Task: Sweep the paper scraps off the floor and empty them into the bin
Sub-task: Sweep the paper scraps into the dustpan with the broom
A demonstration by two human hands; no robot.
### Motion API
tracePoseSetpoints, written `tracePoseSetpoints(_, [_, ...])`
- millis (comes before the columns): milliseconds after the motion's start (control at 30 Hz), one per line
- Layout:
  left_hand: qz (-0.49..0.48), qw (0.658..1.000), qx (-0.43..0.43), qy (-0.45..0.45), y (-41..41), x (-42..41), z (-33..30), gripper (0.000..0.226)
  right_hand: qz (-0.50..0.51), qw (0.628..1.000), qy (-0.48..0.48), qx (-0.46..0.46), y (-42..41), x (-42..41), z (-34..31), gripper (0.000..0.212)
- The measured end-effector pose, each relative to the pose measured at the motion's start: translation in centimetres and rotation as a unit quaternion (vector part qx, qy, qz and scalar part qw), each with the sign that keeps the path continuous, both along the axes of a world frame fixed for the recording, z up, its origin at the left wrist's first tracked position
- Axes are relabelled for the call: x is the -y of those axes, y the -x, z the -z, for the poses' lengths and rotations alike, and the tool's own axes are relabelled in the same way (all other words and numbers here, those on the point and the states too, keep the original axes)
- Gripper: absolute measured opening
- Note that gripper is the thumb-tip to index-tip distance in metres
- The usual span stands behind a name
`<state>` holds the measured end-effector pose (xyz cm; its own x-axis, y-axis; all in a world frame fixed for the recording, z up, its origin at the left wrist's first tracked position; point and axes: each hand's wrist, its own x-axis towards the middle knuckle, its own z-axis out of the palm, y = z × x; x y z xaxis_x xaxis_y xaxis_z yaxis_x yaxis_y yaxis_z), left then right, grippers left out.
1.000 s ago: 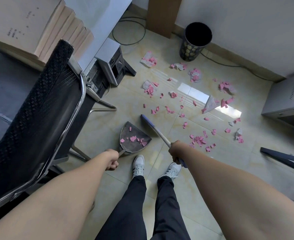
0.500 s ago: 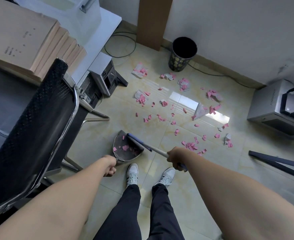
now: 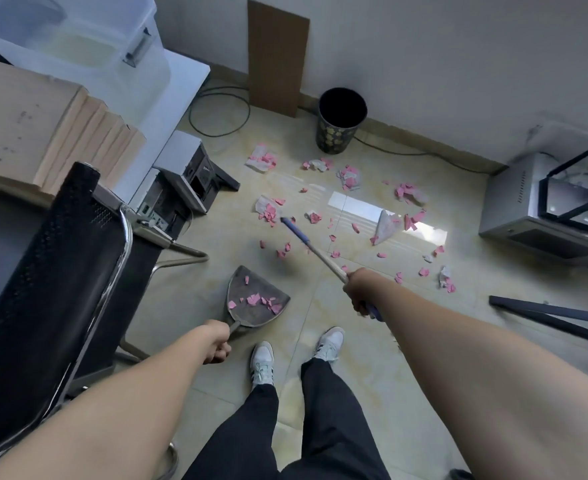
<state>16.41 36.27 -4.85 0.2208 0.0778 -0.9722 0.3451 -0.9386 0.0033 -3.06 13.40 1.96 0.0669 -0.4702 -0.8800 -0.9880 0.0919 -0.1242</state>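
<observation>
Pink and white paper scraps lie scattered over the beige tiled floor. My left hand grips the handle of a grey dustpan, which rests on the floor and holds several pink scraps. My right hand is closed on a broom with a pale stick and a blue far part, reaching out to the scraps left of centre. A black bin with a gold pattern stands open against the far wall, beyond the scraps.
A black mesh chair stands close on my left, beside a desk with a paper stack and a computer case under it. A grey metal box and dark bars lie at the right. Cables run along the wall.
The broom has swung out of the dustpan and forward to the scraps. The dustpan stays on the floor with scraps in it. My view has tilted up toward the wall.
</observation>
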Motion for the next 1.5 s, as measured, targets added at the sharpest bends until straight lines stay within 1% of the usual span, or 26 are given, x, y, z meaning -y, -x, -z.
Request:
tracePoseSetpoints(133, [-0.010,1.000,-0.002,0.004,0.3,1.9,0.7,0.027,0.008,1.000,0.006,-0.008,0.9,3.0,0.8,0.038])
tracePoseSetpoints(300, [-0.011,1.000,-0.012,-0.012,0.8,4.3,1.7,0.022,0.025,1.000,0.013,-0.014,1.5,7.3,1.6,0.034])
tracePoseSetpoints(434, [-0.021,0.999,-0.015,-0.021,1.6,6.2,2.0,0.023,0.029,0.999,0.007,-0.012,2.5,10.8,2.1,0.034])
tracePoseSetpoints(667, [-0.068,0.997,-0.025,-0.027,2.7,10.5,3.1,0.025,-0.004,0.999,0.008,-0.034,3.0,15.6,2.8,0.036])
tracePoseSetpoints(801, [-0.091,0.995,-0.036,-0.018,3.1,12.1,3.1,0.028,0.015,0.998,-0.010,-0.055,2.1,16.3,3.5,0.034])
tracePoseSetpoints(967, [-0.096,0.994,-0.040,-0.015,2.9,13.2,3.1,0.029,0.081,0.994,-0.038,-0.057,0.9,16.5,4.5,0.035])
tracePoseSetpoints(1067, [-0.091,0.995,-0.041,-0.018,2.8,13.6,3.3,0.028,0.082,0.994,-0.040,-0.053,0.5,16.6,5.3,0.034])
tracePoseSetpoints(1234, [-0.084,0.996,-0.037,-0.019,2.7,14.1,3.9,0.026,0.094,0.993,-0.062,-0.041,0.2,16.1,5.3,0.024])
tracePoseSetpoints(1401, [-0.087,0.996,-0.038,-0.008,2.8,14.5,4.4,0.027,0.086,0.994,-0.057,-0.028,0.1,14.9,7.6,0.034])
tracePoseSetpoints(1501, [-0.088,0.995,-0.038,-0.009,2.8,14.5,4.6,0.026,0.114,0.990,-0.079,-0.033,0.6,13.9,7.8,0.032])
